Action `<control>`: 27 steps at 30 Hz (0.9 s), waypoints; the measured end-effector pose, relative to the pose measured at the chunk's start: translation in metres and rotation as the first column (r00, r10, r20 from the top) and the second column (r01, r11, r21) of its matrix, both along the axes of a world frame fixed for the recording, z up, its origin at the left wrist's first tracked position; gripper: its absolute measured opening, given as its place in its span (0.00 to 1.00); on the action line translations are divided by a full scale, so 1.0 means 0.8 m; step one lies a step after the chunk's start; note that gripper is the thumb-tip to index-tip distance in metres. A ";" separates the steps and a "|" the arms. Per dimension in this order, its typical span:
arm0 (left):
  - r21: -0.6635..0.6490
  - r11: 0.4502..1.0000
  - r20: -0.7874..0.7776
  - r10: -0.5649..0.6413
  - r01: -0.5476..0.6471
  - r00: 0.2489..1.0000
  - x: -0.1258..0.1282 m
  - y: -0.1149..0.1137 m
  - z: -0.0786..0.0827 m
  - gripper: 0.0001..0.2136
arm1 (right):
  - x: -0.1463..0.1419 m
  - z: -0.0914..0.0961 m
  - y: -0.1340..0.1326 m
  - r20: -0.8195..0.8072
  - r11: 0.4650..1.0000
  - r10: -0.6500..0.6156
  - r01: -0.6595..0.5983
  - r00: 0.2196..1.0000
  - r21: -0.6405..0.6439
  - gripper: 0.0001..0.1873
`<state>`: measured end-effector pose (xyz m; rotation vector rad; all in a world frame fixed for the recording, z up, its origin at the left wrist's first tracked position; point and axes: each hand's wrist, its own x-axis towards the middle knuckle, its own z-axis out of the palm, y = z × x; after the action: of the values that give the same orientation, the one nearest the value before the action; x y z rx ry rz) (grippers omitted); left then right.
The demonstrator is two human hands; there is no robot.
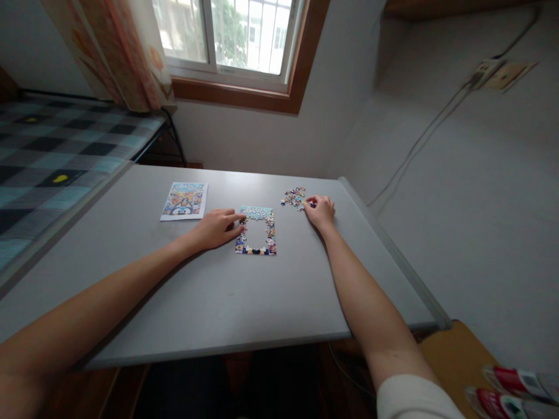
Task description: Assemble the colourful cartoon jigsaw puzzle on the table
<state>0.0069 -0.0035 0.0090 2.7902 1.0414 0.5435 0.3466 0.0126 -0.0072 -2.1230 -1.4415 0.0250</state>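
Loose pile from right hand: the small multicoloured jigsaw pieces (293,198) lie just left of the right hand (321,211), whose fingertips reach their near right edge.
Puzzle border from right hand: the rectangular jigsaw border of interlocked multicoloured pieces (271,233) lies to its left and closer to the person, well apart from it.
Border's long axis: running away from the person, roughly straight.
Nearer hand: left hand (218,227) for the border, right hand for the pile.
Left hand: thumb and index finger apart, tips at the border's left side.
Right hand: thumb and fingers bent close together; whether a piece is between them, I cannot tell.
Border's place: on the pale grey, smooth bench (209,302), between the two hands.
Border's look: pale-blue lettered top, busy mixed-colour sides, dark blue and yellow bottom; inner edge jagged, bench showing through the middle.
Printed sheet: a white-edged, colourful rectangular picture (184,201) lies beyond the left hand, apart from the border.
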 end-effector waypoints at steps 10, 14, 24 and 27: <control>-0.007 1.000 0.006 -0.003 0.003 1.000 0.000 0.000 0.001 0.17 | 0.004 -0.004 0.003 -0.037 0.998 0.003 0.000 0.999 0.061 0.12; -0.002 1.000 0.000 0.000 0.000 1.000 0.000 0.000 0.000 0.17 | 0.005 -0.003 0.004 -0.064 0.997 -0.023 0.027 0.998 0.068 0.12; 0.011 1.000 0.004 -0.002 0.002 1.000 -0.001 0.001 -0.002 0.17 | 0.003 -0.002 0.002 -0.039 0.999 -0.025 0.027 0.999 0.047 0.14; 0.004 1.000 0.004 0.004 -0.004 1.000 0.000 0.000 0.000 0.17 | 0.002 0.000 0.001 -0.038 0.999 -0.023 0.025 0.999 0.045 0.14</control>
<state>0.0071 -0.0033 0.0090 2.7893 1.0470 0.5519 0.3479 0.0136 -0.0074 -2.0925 -1.3820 0.0225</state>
